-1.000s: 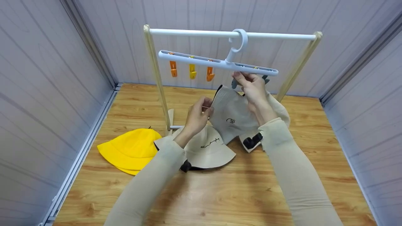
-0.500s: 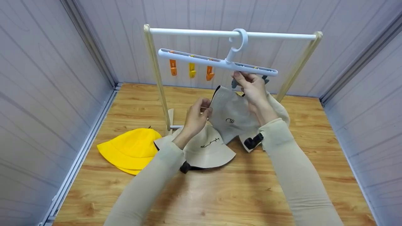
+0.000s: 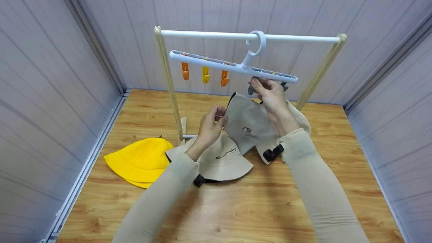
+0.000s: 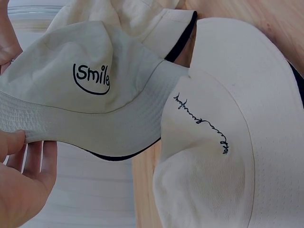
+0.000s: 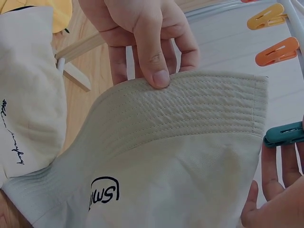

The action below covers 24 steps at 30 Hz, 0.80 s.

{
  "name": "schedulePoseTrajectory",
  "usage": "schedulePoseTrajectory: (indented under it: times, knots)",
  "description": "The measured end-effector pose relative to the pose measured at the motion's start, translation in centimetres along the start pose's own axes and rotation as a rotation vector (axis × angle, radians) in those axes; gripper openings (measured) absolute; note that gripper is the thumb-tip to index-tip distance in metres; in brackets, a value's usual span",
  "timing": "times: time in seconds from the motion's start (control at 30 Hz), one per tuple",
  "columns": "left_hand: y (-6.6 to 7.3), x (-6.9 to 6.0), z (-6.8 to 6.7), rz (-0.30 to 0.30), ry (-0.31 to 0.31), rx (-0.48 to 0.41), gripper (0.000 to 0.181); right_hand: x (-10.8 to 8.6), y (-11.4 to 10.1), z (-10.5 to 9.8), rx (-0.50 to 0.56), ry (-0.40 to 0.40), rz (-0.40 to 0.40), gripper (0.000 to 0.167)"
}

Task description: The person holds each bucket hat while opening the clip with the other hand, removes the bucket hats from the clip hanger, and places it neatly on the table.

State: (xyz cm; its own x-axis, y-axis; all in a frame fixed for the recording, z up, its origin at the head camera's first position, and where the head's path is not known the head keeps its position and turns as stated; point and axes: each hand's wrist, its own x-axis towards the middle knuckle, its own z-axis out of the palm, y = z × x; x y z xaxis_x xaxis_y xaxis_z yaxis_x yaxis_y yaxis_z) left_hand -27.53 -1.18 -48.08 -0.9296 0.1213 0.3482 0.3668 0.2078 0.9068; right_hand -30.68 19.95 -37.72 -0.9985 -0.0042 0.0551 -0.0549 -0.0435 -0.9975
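Note:
A pale grey bucket hat (image 3: 248,126) with a "smile" print hangs tilted, its brim up. My left hand (image 3: 212,125) pinches that brim, thumb on one face, as the right wrist view also shows. Under the hanger (image 3: 236,67), my right hand (image 3: 272,98) pinches a teal clothespin (image 5: 284,135) near its top. The clothespin's tip meets the hat's folded edge; whether it grips the fabric I cannot tell. Another cream hat (image 3: 299,118) is partly hidden behind the right wrist, below a second dark clip (image 3: 285,87).
The hanger hooks over a rack's white rod (image 3: 209,34). Two orange clips and a yellow clip (image 3: 206,75) hang at its left half. On the wooden surface lie a cream bucket hat (image 3: 226,162) with script and a yellow hat (image 3: 145,158). Walls stand on three sides.
The hanger's left end has risen slightly, its clips with it. My left hand and the grey hat's brim have shifted slightly left. Both grips stay the same.

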Motion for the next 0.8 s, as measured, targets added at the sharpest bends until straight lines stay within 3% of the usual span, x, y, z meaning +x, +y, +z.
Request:
schedulePoseTrajectory:
  times: [0.5, 0.8]
  knots:
    - [-0.24, -0.13, 0.23, -0.004, 0.013, 0.010, 0.014, -0.20, 0.14, -0.41, -0.016, -0.042, 0.004, 0.044]
    - [-0.17, -0.35, 0.16, -0.014, 0.021, 0.011, 0.016, -0.34, 0.47, -0.37, 0.049, -0.081, -0.020, 0.044]
